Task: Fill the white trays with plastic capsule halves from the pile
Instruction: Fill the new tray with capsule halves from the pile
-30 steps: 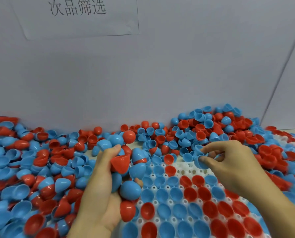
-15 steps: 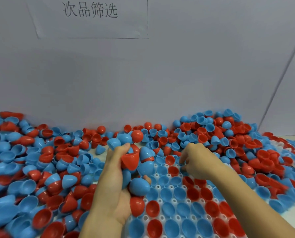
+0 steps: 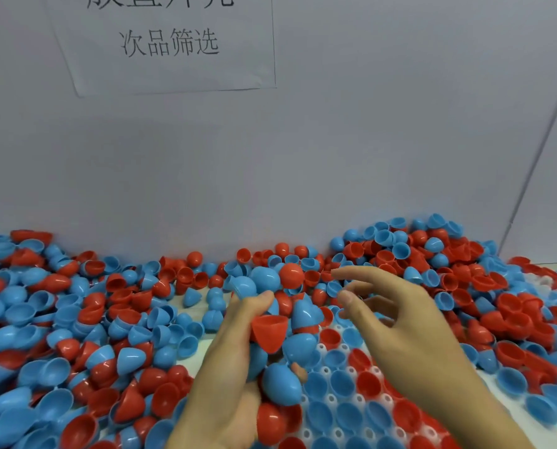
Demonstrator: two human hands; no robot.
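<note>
Your left hand (image 3: 228,367) curls its fingers round a clutch of halves: a red cone-shaped half (image 3: 269,332) pinned under the thumb, rim up, and blue domes (image 3: 282,385) wedged below it. That reads as a magazine, held close so the other hand need not go back to the pile each time. Your right hand (image 3: 410,328) hovers at 3 o'clock from it, fingers loosely spread and holding nothing, thumb and forefinger apart, probably ready to pluck one.

Under both hands lies the white tray (image 3: 327,372), a grid of round sockets. Most visible sockets hold a half, open side up; a few near its 12 o'clock edge look bare.

The pile (image 3: 76,319) runs from 9 o'clock round to 3. The halves are smooth, glossy, thin-walled shells, some rounded, some pointed, and likely to slip or nest.
</note>
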